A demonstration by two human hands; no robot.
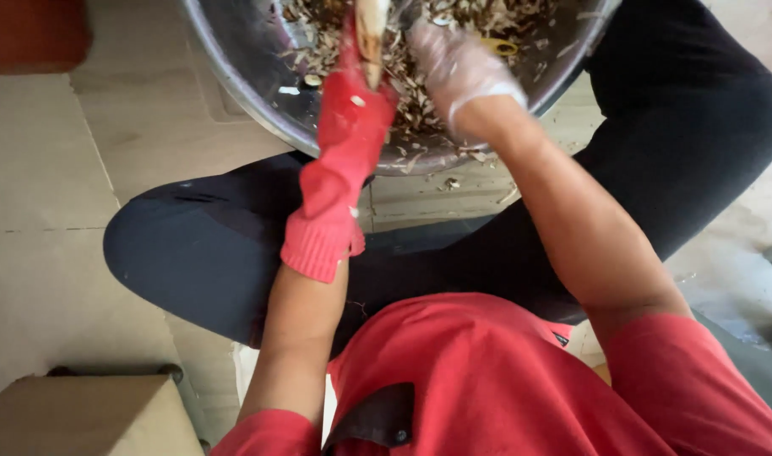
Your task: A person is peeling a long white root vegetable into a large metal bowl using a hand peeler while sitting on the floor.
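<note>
My left hand, in a red knitted glove, grips a pale, peeled root-like piece that stands upright over a large metal bowl. In a thin clear plastic glove, my right hand reaches into the bowl just right of that piece; its fingers are cut off by the top edge, so what it holds is hidden. The bowl holds several pale and brown peelings. I sit cross-legged in dark trousers and a red shirt, the bowl in front of my legs.
Beige floor tiles lie all around, with a few scraps fallen by the bowl. A cardboard box stands at the lower left. A reddish object shows at the upper left corner.
</note>
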